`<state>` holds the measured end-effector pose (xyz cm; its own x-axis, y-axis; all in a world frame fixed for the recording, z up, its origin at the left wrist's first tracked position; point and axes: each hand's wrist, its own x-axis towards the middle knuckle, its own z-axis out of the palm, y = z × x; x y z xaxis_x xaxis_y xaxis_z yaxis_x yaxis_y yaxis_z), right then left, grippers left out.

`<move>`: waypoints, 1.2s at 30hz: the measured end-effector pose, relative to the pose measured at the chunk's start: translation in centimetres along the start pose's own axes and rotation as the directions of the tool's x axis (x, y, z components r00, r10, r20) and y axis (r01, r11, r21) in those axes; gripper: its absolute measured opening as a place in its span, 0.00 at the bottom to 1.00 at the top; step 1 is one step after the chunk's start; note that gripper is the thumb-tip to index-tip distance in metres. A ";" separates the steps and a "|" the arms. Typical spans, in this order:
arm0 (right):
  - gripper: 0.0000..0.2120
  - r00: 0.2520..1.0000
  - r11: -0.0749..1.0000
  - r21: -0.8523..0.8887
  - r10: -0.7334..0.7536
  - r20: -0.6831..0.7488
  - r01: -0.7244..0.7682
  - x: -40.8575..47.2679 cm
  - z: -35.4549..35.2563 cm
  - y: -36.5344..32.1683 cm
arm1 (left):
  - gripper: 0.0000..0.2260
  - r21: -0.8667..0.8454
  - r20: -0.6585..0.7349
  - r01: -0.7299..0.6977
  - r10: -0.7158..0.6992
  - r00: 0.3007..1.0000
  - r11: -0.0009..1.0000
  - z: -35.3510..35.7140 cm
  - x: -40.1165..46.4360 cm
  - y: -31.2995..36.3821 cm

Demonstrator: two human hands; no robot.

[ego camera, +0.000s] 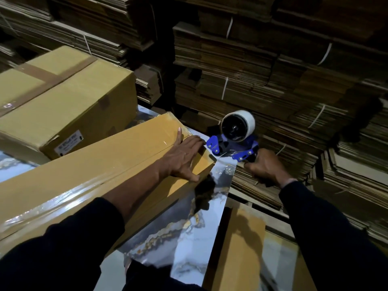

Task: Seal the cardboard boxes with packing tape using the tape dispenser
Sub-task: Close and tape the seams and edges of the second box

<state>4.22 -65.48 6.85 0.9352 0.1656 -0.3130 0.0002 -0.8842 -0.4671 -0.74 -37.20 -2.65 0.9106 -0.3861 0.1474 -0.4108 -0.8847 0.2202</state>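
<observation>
A: Head view, centre of frame: the left hand (184,158) lies flat, fingers spread, on the end of the long tan cardboard box (88,173) with glossy clear tape.

B: And right of centre, the right hand (265,168) is curled round the handle of the blue tape dispenser with its white roll (236,136), just past the box end.

A: Risk, I'd say: the box sliding on the marbled tabletop (189,234), or the tape tearing crooked.

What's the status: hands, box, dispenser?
Left hand flat on the long box end. Right hand grips the tape dispenser just past that end. Nothing in the way.
</observation>
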 end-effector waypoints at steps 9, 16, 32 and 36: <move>0.11 1.000 0.984 0.176 0.018 -0.005 -0.017 -0.2 5.3 3.8 | 0.54 0.027 0.009 0.017 -0.018 1.000 0.999 0.0 -0.1 0.1; 0.07 0.999 0.937 0.348 0.041 -0.001 -0.038 -3.6 8.0 6.4 | 0.54 0.057 0.051 0.029 -0.032 0.998 0.998 0.6 -0.1 -0.5; 0.16 0.980 0.815 0.550 0.193 0.040 -0.182 -5.7 16.5 10.7 | 0.53 0.072 0.084 0.004 -0.010 0.996 0.997 0.4 0.1 -0.8; 0.20 0.985 0.801 0.575 0.157 0.064 -0.165 -5.4 17.5 10.2 | 0.50 0.094 0.112 -0.024 0.013 0.994 0.995 0.5 0.3 -0.1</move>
<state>-7.06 -67.77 -10.71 0.8990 0.0519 -0.4349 -0.3582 -0.4842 -0.7983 -0.38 -37.33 -3.15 0.9044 -0.4247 0.0414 -0.4264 -0.8958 0.1251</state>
